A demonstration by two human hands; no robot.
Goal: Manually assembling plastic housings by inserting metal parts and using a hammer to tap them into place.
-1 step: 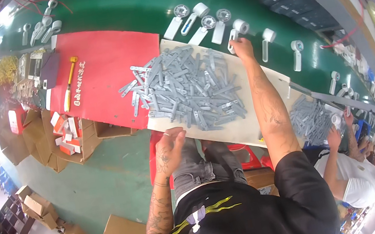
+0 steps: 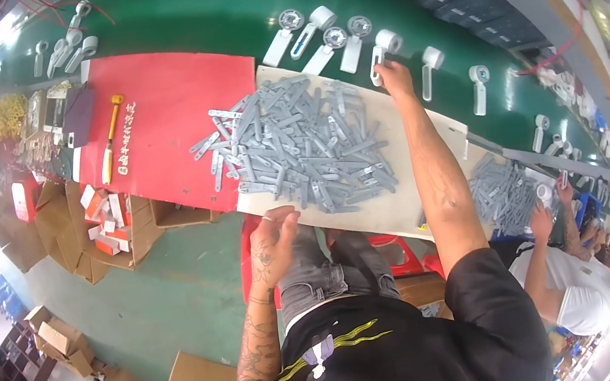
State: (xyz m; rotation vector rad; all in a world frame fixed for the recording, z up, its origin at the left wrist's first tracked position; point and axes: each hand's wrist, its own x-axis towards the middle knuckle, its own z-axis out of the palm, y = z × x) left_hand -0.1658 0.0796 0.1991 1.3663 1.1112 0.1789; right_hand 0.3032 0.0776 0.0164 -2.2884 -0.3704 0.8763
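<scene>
My right hand (image 2: pixel 395 77) reaches across the work board to the green belt, its fingers closed round the white handle of a small hand-held fan (image 2: pixel 388 41). The fan's round head points away from me. Just beyond the board's front edge hovers my left hand (image 2: pixel 274 246), thumb and fingers apart, with nothing visible in it. Between the two lies a big heap of grey plastic strips (image 2: pixel 297 143), long and narrow like handle covers, spread over the cream board (image 2: pixel 412 201) and partly onto a red sheet (image 2: pixel 175 91).
More hand-held fans (image 2: pixel 285 36) lie on the green conveyor belt (image 2: pixel 196 23). A yellow-handled tool (image 2: pixel 112 139) rests on the red sheet. Cardboard boxes (image 2: pixel 66 230) stand at left. On the right, a co-worker in white (image 2: pixel 570 279) works beside another heap of grey strips (image 2: pixel 503 193).
</scene>
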